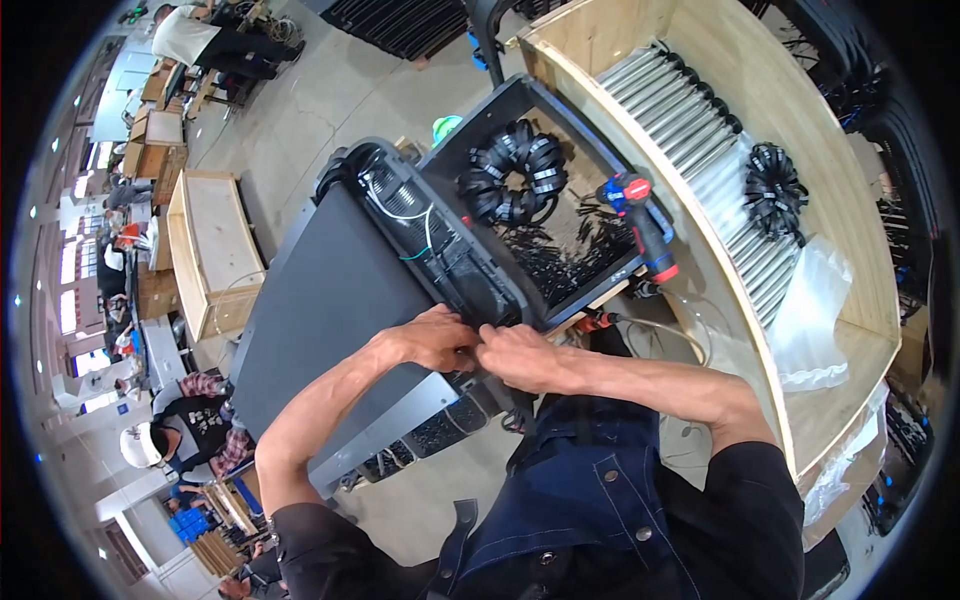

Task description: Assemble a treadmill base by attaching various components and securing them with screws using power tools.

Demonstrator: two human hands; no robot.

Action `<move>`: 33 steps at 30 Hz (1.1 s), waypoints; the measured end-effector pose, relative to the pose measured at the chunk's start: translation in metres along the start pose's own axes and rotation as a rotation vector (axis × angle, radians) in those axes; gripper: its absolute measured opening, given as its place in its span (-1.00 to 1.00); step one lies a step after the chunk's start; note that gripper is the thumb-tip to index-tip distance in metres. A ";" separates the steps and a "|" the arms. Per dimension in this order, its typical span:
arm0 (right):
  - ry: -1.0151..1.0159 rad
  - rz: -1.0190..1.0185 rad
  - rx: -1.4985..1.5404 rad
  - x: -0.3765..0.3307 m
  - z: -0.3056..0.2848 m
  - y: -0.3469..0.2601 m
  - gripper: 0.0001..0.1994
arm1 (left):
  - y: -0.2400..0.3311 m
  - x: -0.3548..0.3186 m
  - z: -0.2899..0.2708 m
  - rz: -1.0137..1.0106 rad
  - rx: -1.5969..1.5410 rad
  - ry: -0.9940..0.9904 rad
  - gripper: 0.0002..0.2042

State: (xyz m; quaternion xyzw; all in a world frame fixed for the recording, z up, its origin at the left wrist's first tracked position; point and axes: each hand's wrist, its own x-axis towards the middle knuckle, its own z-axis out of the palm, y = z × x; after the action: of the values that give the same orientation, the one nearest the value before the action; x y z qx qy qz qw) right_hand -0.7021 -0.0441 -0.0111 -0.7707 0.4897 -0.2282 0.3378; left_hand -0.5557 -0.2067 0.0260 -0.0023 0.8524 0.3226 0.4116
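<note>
My left hand (435,338) and my right hand (520,357) meet at the near end of an open motor bay on a machine that looks like a treadmill. Both are closed, fingers bent down into the bay's corner; whatever they grip is hidden beneath them. The machine's flat black deck (330,270) spreads out to the left of the bay. Inside the bay (405,205) lie a white wire, a green wire and dark parts. Just right of it sits a black bin (590,225) with a ring-shaped bundle of black parts (510,170) and many loose black screws.
A red-and-blue cordless driver (645,235) rests on the bin's right edge. Beyond it, a plywood crate (580,75) holds metal rollers (690,130), another black bundle (775,190) and plastic wrap (815,330). A hose (680,333) hangs nearby. Co-workers (180,430) are at the left.
</note>
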 end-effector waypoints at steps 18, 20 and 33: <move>0.695 0.996 -0.019 -0.118 -0.096 0.168 -0.50 | 0.004 0.002 0.000 -0.065 -0.020 0.040 -0.82; 0.845 0.712 0.210 -0.147 -0.104 0.145 -0.46 | 0.008 0.003 -0.002 -0.089 0.061 -0.017 -0.80; 0.302 0.776 0.945 -0.181 -0.073 0.078 -0.58 | 0.012 -0.001 -0.002 -0.134 0.021 0.006 -0.84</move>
State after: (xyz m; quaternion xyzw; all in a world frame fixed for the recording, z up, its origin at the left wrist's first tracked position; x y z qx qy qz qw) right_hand -0.8743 0.0755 -0.0244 -0.2633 0.6224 -0.3872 0.6272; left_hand -0.5593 -0.1986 0.0338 -0.0562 0.8550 0.2851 0.4295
